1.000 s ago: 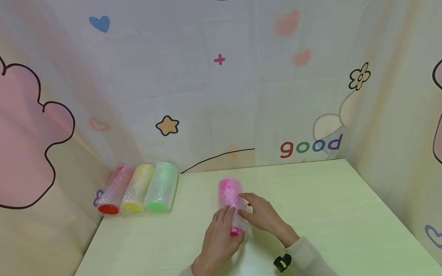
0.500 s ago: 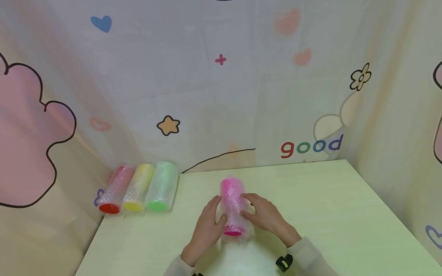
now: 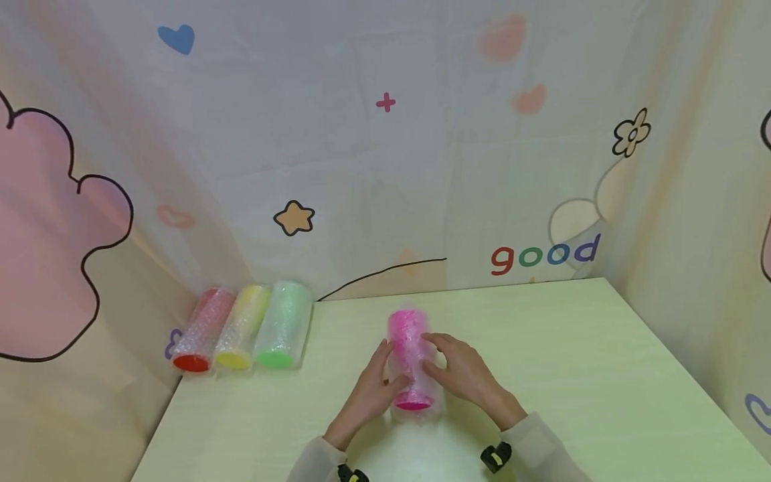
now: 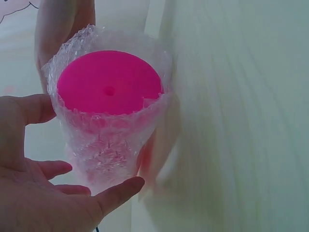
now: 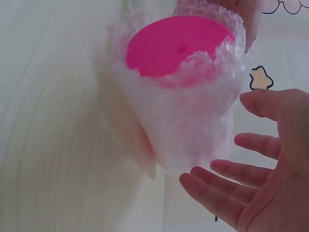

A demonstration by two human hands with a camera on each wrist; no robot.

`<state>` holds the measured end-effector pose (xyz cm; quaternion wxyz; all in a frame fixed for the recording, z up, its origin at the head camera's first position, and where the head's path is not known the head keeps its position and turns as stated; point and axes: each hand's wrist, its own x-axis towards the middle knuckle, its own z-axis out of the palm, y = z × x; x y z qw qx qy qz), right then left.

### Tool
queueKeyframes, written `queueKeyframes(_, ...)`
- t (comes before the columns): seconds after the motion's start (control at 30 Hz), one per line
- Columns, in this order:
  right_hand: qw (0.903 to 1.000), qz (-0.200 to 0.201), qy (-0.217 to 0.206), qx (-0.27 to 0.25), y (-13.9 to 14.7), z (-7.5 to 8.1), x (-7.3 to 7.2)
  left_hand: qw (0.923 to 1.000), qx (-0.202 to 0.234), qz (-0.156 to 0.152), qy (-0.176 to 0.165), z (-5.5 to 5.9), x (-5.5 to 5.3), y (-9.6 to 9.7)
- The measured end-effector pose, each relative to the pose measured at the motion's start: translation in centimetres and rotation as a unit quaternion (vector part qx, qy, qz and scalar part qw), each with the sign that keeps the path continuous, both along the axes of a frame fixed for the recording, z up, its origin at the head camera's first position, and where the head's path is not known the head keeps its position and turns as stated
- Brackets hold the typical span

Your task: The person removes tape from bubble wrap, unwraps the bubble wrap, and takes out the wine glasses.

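A pink cylinder (image 3: 412, 403) wrapped in bubble wrap (image 3: 411, 358) lies on the table, one flat end facing me. In the left wrist view, that pink end (image 4: 108, 79) has a small dimple at its centre, and the wrap sticks out past its rim. My left hand (image 3: 370, 393) rests along the left side, its thumb on the wrap and its fingers loosely spread. On the opposite side my right hand (image 3: 466, 371) touches the wrap with relaxed, parted fingers, also seen as spread fingers (image 5: 236, 174) in the right wrist view. The cylinder's underside is hidden.
Three more bubble-wrapped cylinders, red (image 3: 205, 331), yellow (image 3: 243, 328) and green (image 3: 284, 327), lie side by side at the table's back left. A printed curtain (image 3: 385, 174) hangs behind the pale table (image 3: 572, 375).
My left hand has moved from over the cylinder's near end to its left side, uncovering the pink end. The bundle has shifted slightly right. My right hand stays on the right side.
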<state>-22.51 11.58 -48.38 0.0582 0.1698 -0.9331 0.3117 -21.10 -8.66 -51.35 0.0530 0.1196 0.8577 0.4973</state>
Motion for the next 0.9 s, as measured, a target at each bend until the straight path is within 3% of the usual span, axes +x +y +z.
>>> queueKeyframes(0.37, 0.9985, -0.043, -0.018, 0.029, -0.6, 0.6, 0.0, 0.9994, 0.015, -0.025, 0.017, 0.0, 0.4, 1.2)
queueKeyframes(0.63, 0.9960, -0.065, -0.002, 0.060, -0.8, 1.1, 0.5, 0.9967, -0.053, -0.009, 0.060, 0.8, 1.5, 1.9)
queueKeyframes(0.9, 0.9993, -0.032, -0.012, 0.016, -0.5, 1.1, 1.1, 0.9900, -0.121, 0.000, 0.072, 1.0, 2.5, 2.1)
